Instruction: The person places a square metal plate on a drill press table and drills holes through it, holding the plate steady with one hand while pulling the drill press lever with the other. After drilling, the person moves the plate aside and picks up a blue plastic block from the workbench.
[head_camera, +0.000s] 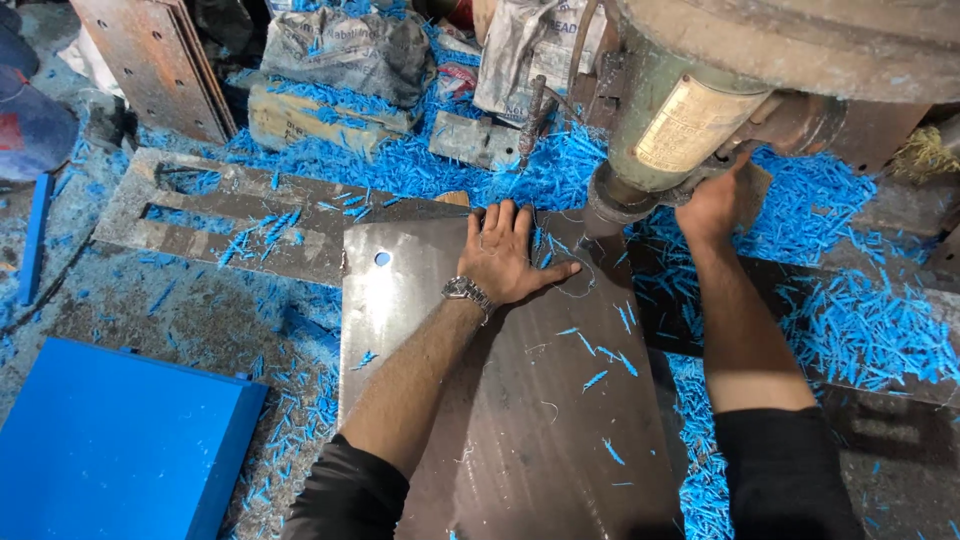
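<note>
A large grey steel plate lies flat in front of me, with a round hole near its far left corner. My left hand, a watch on its wrist, presses flat on the plate's far edge with fingers spread. My right hand reaches up under the green drill machine head and grips a part beneath it. The drill's lower end stands just beyond the plate, right of my left hand.
Blue plastic shavings cover the floor. A blue panel lies at the near left. A slotted metal frame lies behind the plate. Sacks, a rusty drilled plate and metal blocks crowd the back.
</note>
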